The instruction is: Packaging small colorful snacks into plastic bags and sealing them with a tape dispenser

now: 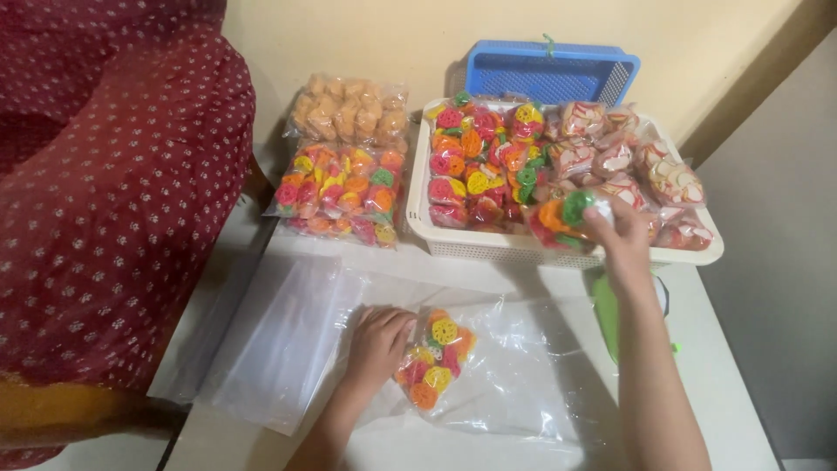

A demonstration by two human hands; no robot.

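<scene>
My left hand [379, 343] rests on a large clear plastic bag [523, 366] lying flat on the white table [488, 445], its fingers touching a small packet of colourful wheel-shaped snacks [436, 358] inside the bag. My right hand [621, 234] reaches to the front rim of the white basket [488, 247] and grips another small packet of colourful snacks [562, 220]. The basket holds several packets of colourful and pink-white snacks.
A large bag of colourful wheel snacks [342, 192] and a bag of pale orange snacks [350, 110] lie left of the basket. A blue basket [551, 70] stands against the wall behind. Red dotted fabric [105, 192] fills the left. A green object [605, 305] lies under my right arm.
</scene>
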